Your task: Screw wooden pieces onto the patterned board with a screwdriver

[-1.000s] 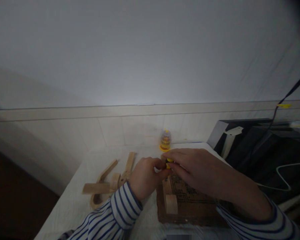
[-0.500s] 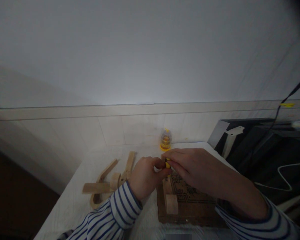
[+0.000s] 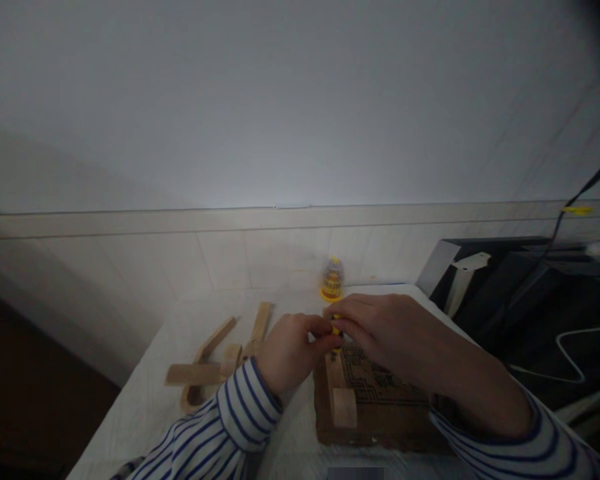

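My right hand (image 3: 380, 330) is closed by fingertips around the top of a small yellow-and-black screwdriver (image 3: 337, 327), which stands roughly upright. Thumb and forefinger of my left hand (image 3: 295, 347) pinch the same screwdriver lower down, from the left. Its tip is hidden by my fingers. Right below it lies a light wooden piece (image 3: 344, 407) with a block at its near end and small dark marks near the far end. That piece rests on the left part of a brown wooden box (image 3: 390, 427) with dark line patterns on top.
Several light wooden parts (image 3: 195, 375) lie left of my left hand. Behind my hands, by the wall, stands a clear-domed case (image 3: 333, 280) with a yellow base. Black panels (image 3: 525, 300) and a white cable (image 3: 570, 350) are at the right, beyond the white-covered table (image 3: 145, 413).
Both hands stay at almost the same spot with the screwdriver between them. The fingers of my right hand have shifted slightly around its top.
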The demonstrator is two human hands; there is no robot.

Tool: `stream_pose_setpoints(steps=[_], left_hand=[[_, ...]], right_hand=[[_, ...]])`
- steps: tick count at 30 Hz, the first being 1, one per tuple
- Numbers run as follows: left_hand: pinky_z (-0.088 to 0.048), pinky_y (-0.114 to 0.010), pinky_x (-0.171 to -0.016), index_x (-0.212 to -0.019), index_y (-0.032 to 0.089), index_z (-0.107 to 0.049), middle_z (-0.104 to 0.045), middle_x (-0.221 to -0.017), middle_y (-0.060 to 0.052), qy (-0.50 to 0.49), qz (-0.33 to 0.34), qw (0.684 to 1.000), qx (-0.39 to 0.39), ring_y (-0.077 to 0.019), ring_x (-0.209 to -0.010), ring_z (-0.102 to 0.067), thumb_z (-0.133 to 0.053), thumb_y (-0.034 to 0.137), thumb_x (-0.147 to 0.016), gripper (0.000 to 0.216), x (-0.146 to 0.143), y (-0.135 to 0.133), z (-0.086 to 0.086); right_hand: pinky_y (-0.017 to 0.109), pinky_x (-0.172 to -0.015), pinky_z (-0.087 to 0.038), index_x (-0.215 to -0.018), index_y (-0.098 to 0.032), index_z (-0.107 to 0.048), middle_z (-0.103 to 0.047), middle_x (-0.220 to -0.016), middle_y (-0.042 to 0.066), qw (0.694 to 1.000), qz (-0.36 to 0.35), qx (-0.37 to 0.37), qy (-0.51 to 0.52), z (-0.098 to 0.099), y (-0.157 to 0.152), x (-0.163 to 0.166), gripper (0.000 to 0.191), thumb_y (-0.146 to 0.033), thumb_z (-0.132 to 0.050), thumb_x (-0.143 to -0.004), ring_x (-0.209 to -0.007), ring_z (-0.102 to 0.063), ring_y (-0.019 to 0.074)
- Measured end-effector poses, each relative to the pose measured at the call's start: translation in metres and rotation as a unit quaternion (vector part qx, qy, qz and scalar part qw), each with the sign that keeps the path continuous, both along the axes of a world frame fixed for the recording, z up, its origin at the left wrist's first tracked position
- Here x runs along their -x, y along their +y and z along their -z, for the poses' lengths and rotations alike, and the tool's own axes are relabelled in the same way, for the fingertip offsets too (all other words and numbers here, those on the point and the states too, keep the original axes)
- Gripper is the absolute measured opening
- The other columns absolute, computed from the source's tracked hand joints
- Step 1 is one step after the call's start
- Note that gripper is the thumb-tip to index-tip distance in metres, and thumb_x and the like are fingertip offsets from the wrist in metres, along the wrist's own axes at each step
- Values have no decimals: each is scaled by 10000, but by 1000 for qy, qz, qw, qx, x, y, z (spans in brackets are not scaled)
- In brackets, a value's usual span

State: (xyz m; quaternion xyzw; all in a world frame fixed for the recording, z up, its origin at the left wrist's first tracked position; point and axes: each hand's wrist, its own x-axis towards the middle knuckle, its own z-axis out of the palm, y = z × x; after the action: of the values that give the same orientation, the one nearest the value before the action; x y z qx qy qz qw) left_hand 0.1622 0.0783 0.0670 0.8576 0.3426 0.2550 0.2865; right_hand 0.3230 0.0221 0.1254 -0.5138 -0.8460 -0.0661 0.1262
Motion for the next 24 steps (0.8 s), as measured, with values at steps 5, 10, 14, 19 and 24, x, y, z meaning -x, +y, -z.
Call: stream_pose_setpoints(steps=[5,10,14,19,24], left_hand=[[-425,-238,-603,-863,199,-707,-703,-748,-19,-1,34,999,5,-154,-650,-599,-551,298,-831,187,0,0,-2],[-450,-246,-650,-885,186,-706,-708,-764,-31,0,52,999,5,-162,-677,-614,-530,271,-842,200,1,0,-5],[-453,-240,-669,-927,202,-697,-710,-791,-21,-9,71,997,8,-159,-704,-622,-514,252,-849,204,2,1,-4],[-446,-252,-666,-850,199,-706,-706,-780,-28,6,33,999,-6,-165,-702,-617,-539,280,-828,187,1,-1,-3],[-417,-237,-561,-799,177,-698,-697,-758,-35,16,-35,999,-16,-167,-659,-606,-629,333,-747,178,-1,-5,-5]], right_hand=[[289,-622,-423,-857,-181,-626,-652,-766,38,999,28,17,-9,-3,-1,2,190,-219,-441,-875,-710,-620,177],[296,-577,-398,-822,-175,-601,-639,-748,34,999,45,14,-27,-2,-2,3,206,-255,-423,-889,-665,-613,179],[284,-531,-362,-805,-165,-579,-638,-733,41,997,52,3,-48,-1,-3,5,190,-247,-428,-886,-636,-603,180],[281,-520,-350,-786,-162,-569,-633,-715,40,997,52,-5,-50,-2,-3,8,171,-226,-440,-878,-605,-590,175],[288,-562,-388,-824,-167,-581,-639,-742,38,999,42,15,-24,-1,-4,10,180,-247,-433,-889,-652,-604,180]])
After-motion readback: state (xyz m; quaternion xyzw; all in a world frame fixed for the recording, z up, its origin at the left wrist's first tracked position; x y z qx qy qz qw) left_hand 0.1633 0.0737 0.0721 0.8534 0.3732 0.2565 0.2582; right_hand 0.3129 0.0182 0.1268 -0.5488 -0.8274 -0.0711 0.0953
